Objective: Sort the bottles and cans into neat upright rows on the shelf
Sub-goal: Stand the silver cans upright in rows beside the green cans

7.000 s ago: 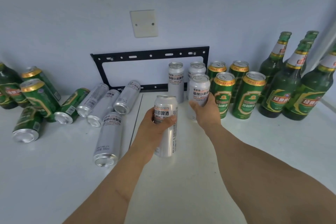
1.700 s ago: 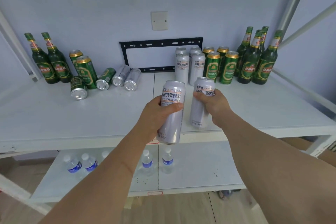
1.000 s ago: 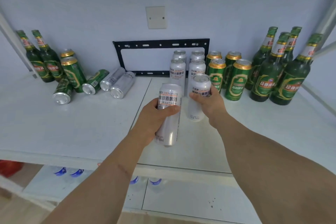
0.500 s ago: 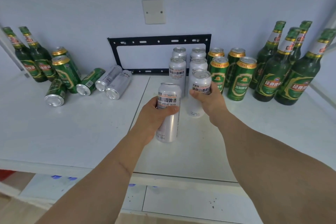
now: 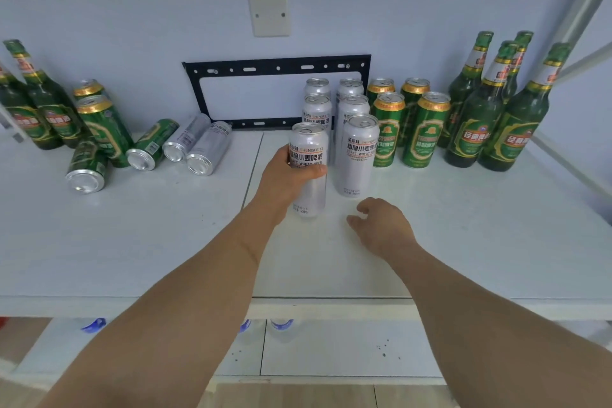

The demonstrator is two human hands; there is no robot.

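The broad white shelf board (image 5: 463, 242) lies under both your forearms, and a black metal bracket frame (image 5: 278, 68) is fixed to the pale wall beyond your hands. Far to the right of your right hand stand four tall green glass beer bottles (image 5: 477, 116), upright and close together; well to the left of your left hand two more green glass bottles (image 5: 43, 109) stand leaning in view against the wall side. Just beyond and to the right of your right hand, four green cans with gold rims (image 5: 427, 132) stand upright in two short rows. Left of them, directly beyond your hands, four silver cans (image 5: 318, 106) stand in two files.

Your left hand (image 5: 288, 175) grips a tall silver wheat-beer can (image 5: 308, 169) round its middle, fingers curled behind it and the thumb across the label; the can is upright, at the front of the left file, and whether its base touches the board you cannot tell. A matching silver can (image 5: 359, 156) stands upright on the board just beyond your right hand (image 5: 381, 225), at the front of the right file. That hand holds nothing, its fingers loosely curled, apart from the can.

Left of your left hand, two upright green cans (image 5: 99, 122), two green cans on their sides (image 5: 86, 166) and two silver cans lying flat (image 5: 198, 149) are clustered together.
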